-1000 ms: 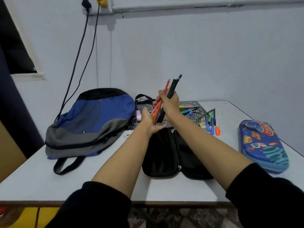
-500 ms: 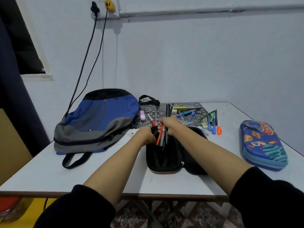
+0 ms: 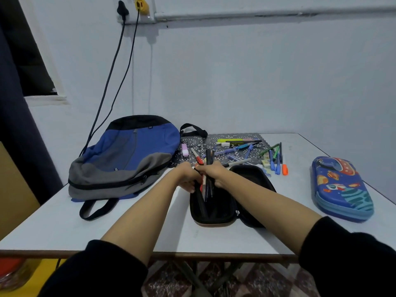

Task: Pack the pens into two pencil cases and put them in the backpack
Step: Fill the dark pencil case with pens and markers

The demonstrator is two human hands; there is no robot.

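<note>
Clad in a plain black top, left sleeve and right sleeve bunched in soft folds near the elbows, left forearm and right forearm bare.

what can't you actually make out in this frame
Head view only:
- Blue pencil case: closed, so its contents are hidden.
- Backpack: its inside is hidden by its own fabric.
- Left hand: fingers partly behind the right hand and the pen bundle; what it grips is unclear.
- Pen bundle: the pens overlap, so they can't be counted.
- Black pencil case: interior too dark to tell what lies inside.
</note>
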